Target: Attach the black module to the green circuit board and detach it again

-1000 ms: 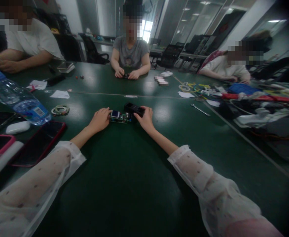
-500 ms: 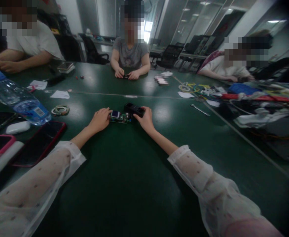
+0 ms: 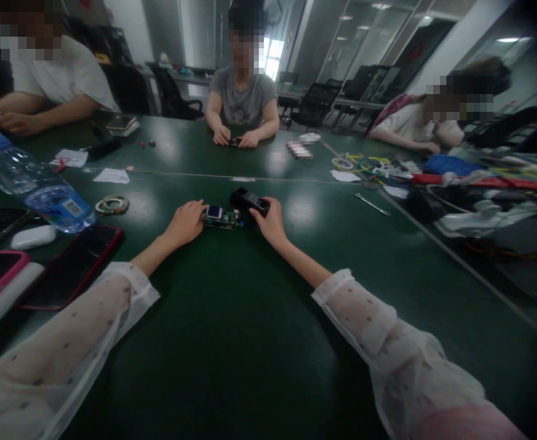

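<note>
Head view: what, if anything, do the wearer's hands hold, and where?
Right hand: black case, by its right end. Left hand: at the left end of the circuit board; whether it grips cannot be told.

an office-like workroom, shown by black office chairs [image 3: 317, 102], glass partitions [image 3: 364, 36] and a shared green table [image 3: 222, 318] bearing tangled cables [image 3: 367, 164].

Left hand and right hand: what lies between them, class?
In the head view, a green circuit board with a small screen lies by the left hand, then a black case held by the right hand.
</note>
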{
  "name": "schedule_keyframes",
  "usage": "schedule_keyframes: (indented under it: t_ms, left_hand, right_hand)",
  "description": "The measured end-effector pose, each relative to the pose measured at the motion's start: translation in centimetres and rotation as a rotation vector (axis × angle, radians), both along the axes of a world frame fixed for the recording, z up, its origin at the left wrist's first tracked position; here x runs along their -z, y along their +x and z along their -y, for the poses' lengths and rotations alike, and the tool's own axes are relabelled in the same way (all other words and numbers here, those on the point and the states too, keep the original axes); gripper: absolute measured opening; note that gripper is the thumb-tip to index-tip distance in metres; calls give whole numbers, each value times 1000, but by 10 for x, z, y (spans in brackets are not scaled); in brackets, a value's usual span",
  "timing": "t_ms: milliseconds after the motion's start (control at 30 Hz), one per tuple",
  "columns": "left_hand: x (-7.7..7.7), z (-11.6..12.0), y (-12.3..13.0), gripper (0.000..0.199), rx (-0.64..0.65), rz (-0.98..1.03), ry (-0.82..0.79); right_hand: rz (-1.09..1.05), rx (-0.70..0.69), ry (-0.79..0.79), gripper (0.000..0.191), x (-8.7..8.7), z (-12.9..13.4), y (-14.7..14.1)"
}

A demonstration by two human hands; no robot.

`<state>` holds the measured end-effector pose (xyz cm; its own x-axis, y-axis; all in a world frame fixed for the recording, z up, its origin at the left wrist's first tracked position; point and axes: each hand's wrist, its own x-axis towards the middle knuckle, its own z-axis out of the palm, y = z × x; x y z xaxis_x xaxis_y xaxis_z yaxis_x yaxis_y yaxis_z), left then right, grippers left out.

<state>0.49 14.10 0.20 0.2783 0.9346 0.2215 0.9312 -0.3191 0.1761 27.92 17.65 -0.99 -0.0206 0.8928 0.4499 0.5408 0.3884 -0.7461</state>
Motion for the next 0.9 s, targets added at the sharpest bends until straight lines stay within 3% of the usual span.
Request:
schedule_keyframes:
  t_ms: [233,400,633,900]
  left_hand:
    - [2,-2,-1,44,4,1,24]
    - [3,-1,-1,44,6,5,34]
    - [4,-1,-1,44,9,30,26]
    - [2,2,1,47,-4,49,29]
  right_hand:
    - [-38,-43,174,50,-6,5,-3]
    - [26,-174,288,53,-14,17,-9]
    - [154,-356,284,53,-19,25,-13]
    - [236,-430,251,51,-17,23,-13]
